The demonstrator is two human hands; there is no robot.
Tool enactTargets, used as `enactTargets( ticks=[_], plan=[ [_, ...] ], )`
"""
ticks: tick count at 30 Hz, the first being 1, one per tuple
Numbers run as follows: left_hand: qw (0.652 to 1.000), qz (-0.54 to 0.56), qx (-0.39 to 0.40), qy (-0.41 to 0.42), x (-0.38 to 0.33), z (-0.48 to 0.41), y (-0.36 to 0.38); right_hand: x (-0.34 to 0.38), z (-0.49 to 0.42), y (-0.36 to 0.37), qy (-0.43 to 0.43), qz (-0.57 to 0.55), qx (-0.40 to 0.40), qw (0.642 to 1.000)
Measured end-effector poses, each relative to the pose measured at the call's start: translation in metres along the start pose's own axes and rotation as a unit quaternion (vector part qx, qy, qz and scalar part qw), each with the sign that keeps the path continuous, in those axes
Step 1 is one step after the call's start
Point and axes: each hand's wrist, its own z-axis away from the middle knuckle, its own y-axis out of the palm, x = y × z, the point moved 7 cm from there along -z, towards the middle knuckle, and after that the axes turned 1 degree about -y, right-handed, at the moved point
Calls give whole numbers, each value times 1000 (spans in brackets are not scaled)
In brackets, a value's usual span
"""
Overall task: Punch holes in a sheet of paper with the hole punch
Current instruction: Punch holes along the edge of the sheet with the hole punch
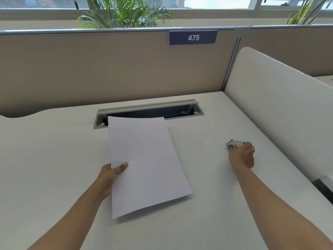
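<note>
The paper [146, 165] is out in the middle of the tabletop [54, 159], pinched at its left long edge by the left hand [110, 175]. The thumb [122, 166] lies on top and the rest of the fingers are hidden beneath the sheet. Its long axis runs from the near edge of the tabletop toward the far edge, leaning a little leftward as it goes, and its far short end overlaps the cable slot [149, 110]. From the shadow under the near corners I'd say the sheet is held just off the surface, not lying flat. The punch [232, 145] is over toward the right edge of the tabletop, well apart from the sheet. The right hand [242, 156] has come at it from the near side, fingers [249, 147] curled round it, so only its metal far-left end shows. I cannot tell whether it rests on the tabletop or is lifted, nor which way its mouth faces. No holes show in the sheet, so the punching looks not yet begun. What matters is the gap: the punch lies to the right of the sheet's free right long edge, so the right hand is the one placed to bring it leftward to that edge, or the left hand could swing the sheet across.
</note>
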Motion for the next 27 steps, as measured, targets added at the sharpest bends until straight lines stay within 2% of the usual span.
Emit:
enactTargets(
  ticks=[5,8,10,13,16,19,27],
  plan=[
    [1000,1,-6,9,-3,5,-6,15,23,10,-47,-43,15,998],
    [1000,4,-13,16,-8,10,-16,27,43,24,-52,-139,92,985],
    [1000,5,-12,20,-13,14,-23,34,61,39,-26,-220,188,957],
    [1000,2,-7,26,-20,20,-33,44,98,59,36,-323,330,886],
    [1000,-9,-4,29,-27,27,-44,53,133,71,69,-382,417,822],
    [999,-20,-8,31,-30,34,-56,61,156,76,58,-407,453,791],
    [998,-56,-2,33,-37,46,-69,75,183,78,-22,-395,486,780]
  ],
)
